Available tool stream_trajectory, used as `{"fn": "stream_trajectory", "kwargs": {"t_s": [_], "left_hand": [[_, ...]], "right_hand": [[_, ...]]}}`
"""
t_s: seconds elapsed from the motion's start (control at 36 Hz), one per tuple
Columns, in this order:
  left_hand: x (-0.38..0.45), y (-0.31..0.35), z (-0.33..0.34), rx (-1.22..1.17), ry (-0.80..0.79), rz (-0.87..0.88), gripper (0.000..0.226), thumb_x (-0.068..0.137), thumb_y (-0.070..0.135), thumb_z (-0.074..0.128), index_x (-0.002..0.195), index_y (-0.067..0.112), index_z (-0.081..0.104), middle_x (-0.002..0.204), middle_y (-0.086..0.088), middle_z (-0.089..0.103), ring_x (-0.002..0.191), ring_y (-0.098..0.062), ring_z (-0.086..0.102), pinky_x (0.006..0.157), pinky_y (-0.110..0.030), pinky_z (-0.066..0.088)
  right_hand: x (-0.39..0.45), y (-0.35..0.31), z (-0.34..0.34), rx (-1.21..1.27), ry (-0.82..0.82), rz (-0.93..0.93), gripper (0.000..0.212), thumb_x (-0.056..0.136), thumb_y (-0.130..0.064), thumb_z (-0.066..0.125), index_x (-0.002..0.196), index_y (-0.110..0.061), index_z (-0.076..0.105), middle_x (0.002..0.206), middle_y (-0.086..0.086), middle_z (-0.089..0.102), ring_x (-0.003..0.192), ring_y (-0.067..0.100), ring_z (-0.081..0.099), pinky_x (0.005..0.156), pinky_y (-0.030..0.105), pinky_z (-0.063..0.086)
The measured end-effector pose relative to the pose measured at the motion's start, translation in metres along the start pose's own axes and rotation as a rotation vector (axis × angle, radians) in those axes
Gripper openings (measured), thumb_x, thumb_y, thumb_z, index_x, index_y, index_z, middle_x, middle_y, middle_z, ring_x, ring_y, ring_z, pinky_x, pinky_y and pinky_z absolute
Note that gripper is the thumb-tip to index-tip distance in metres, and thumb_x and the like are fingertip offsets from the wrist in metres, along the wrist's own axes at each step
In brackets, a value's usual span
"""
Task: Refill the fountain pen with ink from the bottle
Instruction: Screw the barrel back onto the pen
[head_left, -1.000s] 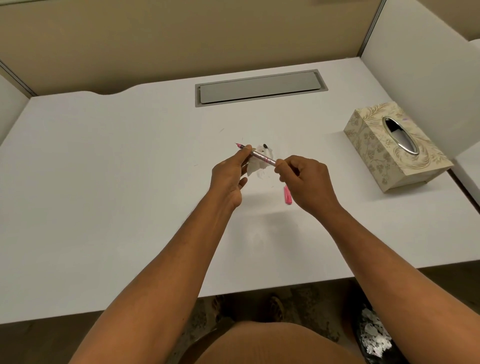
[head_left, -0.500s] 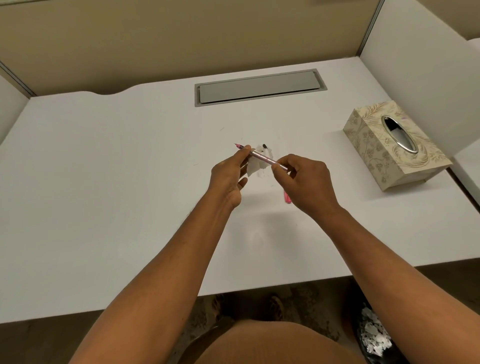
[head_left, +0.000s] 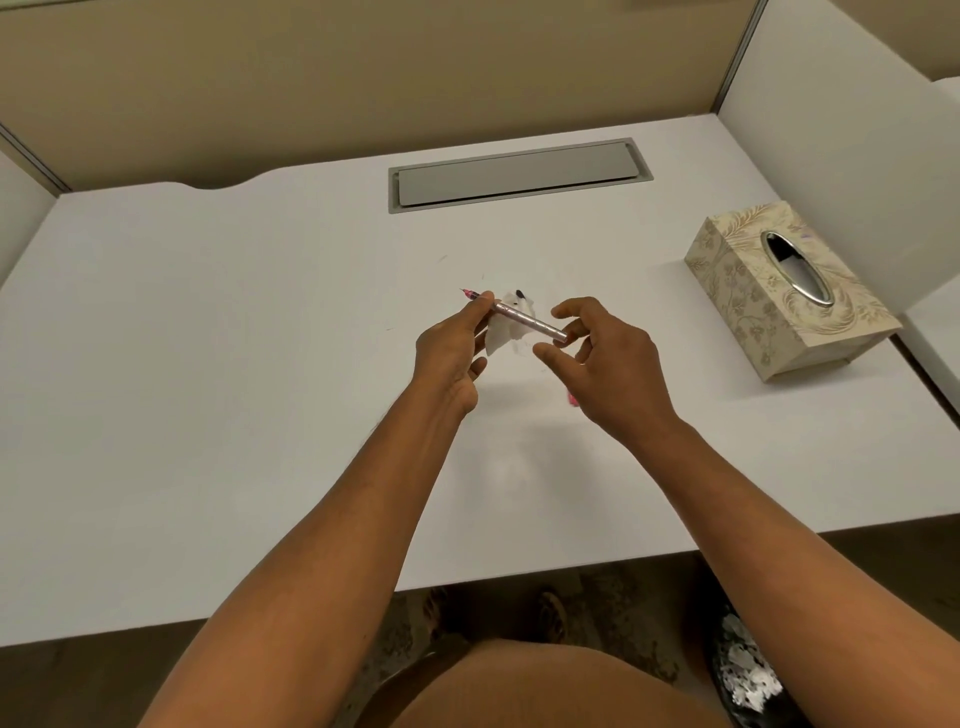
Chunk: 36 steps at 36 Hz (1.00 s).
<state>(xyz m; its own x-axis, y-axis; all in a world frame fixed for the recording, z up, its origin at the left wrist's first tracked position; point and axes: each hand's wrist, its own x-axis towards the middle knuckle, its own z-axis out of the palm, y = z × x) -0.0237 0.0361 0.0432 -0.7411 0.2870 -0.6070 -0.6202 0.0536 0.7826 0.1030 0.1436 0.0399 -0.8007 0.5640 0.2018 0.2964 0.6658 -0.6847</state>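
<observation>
My left hand (head_left: 452, 348) holds a slim pink and silver fountain pen (head_left: 524, 319) near its nib end, above the white desk (head_left: 208, 364). The pink nib tip points up and left. My right hand (head_left: 608, 364) is at the pen's rear end with fingers spread, thumb below and index above, not pinching it. Behind the pen lies a small pale, translucent object with a black spot (head_left: 506, 325); I cannot tell whether it is the ink bottle. A pink piece (head_left: 573, 400) peeks out under my right hand.
A patterned tissue box (head_left: 784, 296) stands at the right. A grey cable hatch (head_left: 519, 174) is set into the desk's back. Partition walls close in the rear and right sides. A bin with crumpled paper (head_left: 748, 675) sits on the floor below.
My right hand's fingers have let go of the pen's rear end and spread apart. The left hand keeps the pen in nearly the same place.
</observation>
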Motion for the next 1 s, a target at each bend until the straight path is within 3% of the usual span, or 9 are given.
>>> {"fn": "stream_trajectory", "kwargs": {"t_s": [0.08, 0.17, 0.39, 0.5, 0.58, 0.64, 0.78, 0.89, 1.0], "left_hand": [[-0.0007, -0.0005, 0.0021, 0.0, -0.014, 0.0, 0.02, 0.083, 0.037, 0.078, 0.093, 0.02, 0.074, 0.093, 0.006, 0.077, 0.09, -0.009, 0.065, 0.074, -0.029, 0.043], [-0.0002, -0.0004, 0.0032, -0.007, -0.027, 0.0, 0.017, 0.084, 0.036, 0.078, 0.089, 0.021, 0.073, 0.091, 0.006, 0.076, 0.089, -0.009, 0.065, 0.077, -0.029, 0.045], [-0.0005, -0.0013, 0.0043, 0.007, -0.05, 0.008, 0.017, 0.083, 0.037, 0.078, 0.091, 0.022, 0.075, 0.095, 0.007, 0.077, 0.089, -0.008, 0.065, 0.076, -0.029, 0.043], [-0.0013, -0.001, 0.0045, -0.001, -0.029, 0.015, 0.019, 0.083, 0.037, 0.077, 0.093, 0.021, 0.075, 0.093, 0.007, 0.077, 0.088, -0.008, 0.065, 0.075, -0.028, 0.043], [-0.0009, -0.0008, 0.0037, -0.004, -0.005, 0.017, 0.024, 0.083, 0.038, 0.078, 0.098, 0.02, 0.075, 0.094, 0.006, 0.078, 0.09, -0.008, 0.066, 0.073, -0.028, 0.042], [-0.0003, -0.0004, 0.0034, -0.005, 0.005, 0.02, 0.028, 0.082, 0.039, 0.078, 0.101, 0.019, 0.075, 0.096, 0.006, 0.078, 0.091, -0.009, 0.066, 0.072, -0.028, 0.041], [0.0004, -0.0011, 0.0057, -0.02, 0.007, 0.018, 0.031, 0.083, 0.039, 0.078, 0.106, 0.017, 0.074, 0.1, 0.004, 0.077, 0.098, -0.012, 0.065, 0.071, -0.029, 0.04], [0.0005, -0.0015, 0.0066, -0.031, 0.003, 0.019, 0.034, 0.083, 0.038, 0.078, 0.109, 0.016, 0.073, 0.102, 0.003, 0.076, 0.099, -0.013, 0.065, 0.069, -0.028, 0.04], [0.0015, -0.0012, 0.0065, -0.02, -0.014, 0.022, 0.027, 0.083, 0.038, 0.078, 0.101, 0.018, 0.073, 0.1, 0.004, 0.076, 0.096, -0.011, 0.065, 0.071, -0.028, 0.041]], "right_hand": [[-0.0002, -0.0012, 0.0006, -0.029, 0.041, -0.03, 0.016, 0.089, -0.032, 0.069, 0.103, -0.025, 0.064, 0.061, -0.017, 0.055, 0.07, 0.014, 0.064, 0.075, 0.039, 0.053], [0.0006, -0.0005, -0.0003, -0.039, 0.08, -0.044, 0.011, 0.09, -0.03, 0.069, 0.098, -0.021, 0.068, 0.066, -0.016, 0.056, 0.068, 0.014, 0.063, 0.071, 0.035, 0.052], [0.0021, 0.0022, 0.0011, 0.023, 0.037, 0.046, 0.033, 0.1, -0.039, 0.051, 0.082, -0.018, 0.07, 0.07, -0.01, 0.071, 0.06, 0.009, 0.06, 0.062, 0.031, 0.047], [0.0014, 0.0029, 0.0004, 0.037, 0.002, 0.063, 0.037, 0.1, -0.047, 0.049, 0.093, -0.02, 0.073, 0.077, -0.01, 0.072, 0.064, 0.01, 0.062, 0.068, 0.035, 0.051], [0.0003, 0.006, -0.0008, 0.054, 0.016, 0.062, 0.04, 0.091, -0.057, 0.06, 0.117, -0.027, 0.068, 0.087, -0.012, 0.069, 0.068, 0.012, 0.063, 0.07, 0.03, 0.049], [-0.0001, 0.0066, -0.0013, 0.04, 0.024, 0.034, 0.041, 0.088, -0.055, 0.066, 0.119, -0.029, 0.064, 0.089, -0.012, 0.068, 0.067, 0.012, 0.064, 0.071, 0.03, 0.048], [-0.0001, 0.0012, -0.0029, -0.005, 0.067, -0.035, 0.018, 0.088, -0.03, 0.07, 0.105, -0.025, 0.066, 0.089, -0.013, 0.066, 0.066, 0.012, 0.061, 0.074, 0.034, 0.051], [0.0017, 0.0003, -0.0027, 0.005, 0.072, -0.011, 0.007, 0.089, -0.028, 0.066, 0.095, -0.024, 0.069, 0.078, -0.015, 0.062, 0.065, 0.01, 0.059, 0.069, 0.031, 0.049], [0.0021, 0.0011, -0.0003, 0.046, 0.067, 0.039, 0.017, 0.093, -0.031, 0.059, 0.081, -0.022, 0.067, 0.062, -0.015, 0.056, 0.06, 0.009, 0.054, 0.061, 0.03, 0.042]]}}
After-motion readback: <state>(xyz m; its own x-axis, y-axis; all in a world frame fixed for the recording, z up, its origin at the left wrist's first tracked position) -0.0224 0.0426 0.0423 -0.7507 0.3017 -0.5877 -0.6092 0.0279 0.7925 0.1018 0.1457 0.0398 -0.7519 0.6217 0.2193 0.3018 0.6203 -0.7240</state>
